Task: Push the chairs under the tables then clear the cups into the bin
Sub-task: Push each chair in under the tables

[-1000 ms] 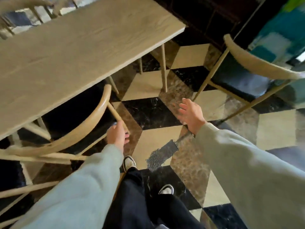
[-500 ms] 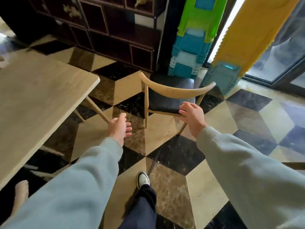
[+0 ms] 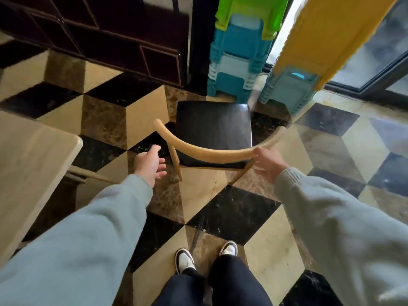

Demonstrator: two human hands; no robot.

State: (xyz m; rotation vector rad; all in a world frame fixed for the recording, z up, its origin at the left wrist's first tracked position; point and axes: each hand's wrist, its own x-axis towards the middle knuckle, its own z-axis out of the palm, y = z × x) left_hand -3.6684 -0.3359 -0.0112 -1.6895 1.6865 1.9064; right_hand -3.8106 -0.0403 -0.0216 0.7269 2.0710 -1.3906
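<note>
The table [image 3: 33, 164] runs off the left edge, so only one pale wooden corner and a bit of leg show, well to the left of the left fingers. The dark lattice cabinet [image 3: 106, 34] is cut off at the top, and so are the stacked plastic stools [image 3: 239, 54] and the yellow panel [image 3: 326, 34] beside the glass door [image 3: 379, 56]; glare washes out whatever lies behind that glass. The floor [image 3: 231, 213] is polished marble in a cube pattern of black, cream and brown tiles.

The chair [image 3: 212, 138] stands out on the open floor, apart from the table, with its back toward the person and its black seat beyond the fingertips; its front legs are hidden under the seat. The right hand [image 3: 268, 164] meets the right end of the curved wooden backrest, thumb on the rail; the other fingers fall behind it, so a full grip cannot be made out. The left hand [image 3: 150, 164] is open, fingers spread, just short of the rail's left end and touching nothing. Two black and white shoes [image 3: 185, 259] stand nearer the person than both hands.
</note>
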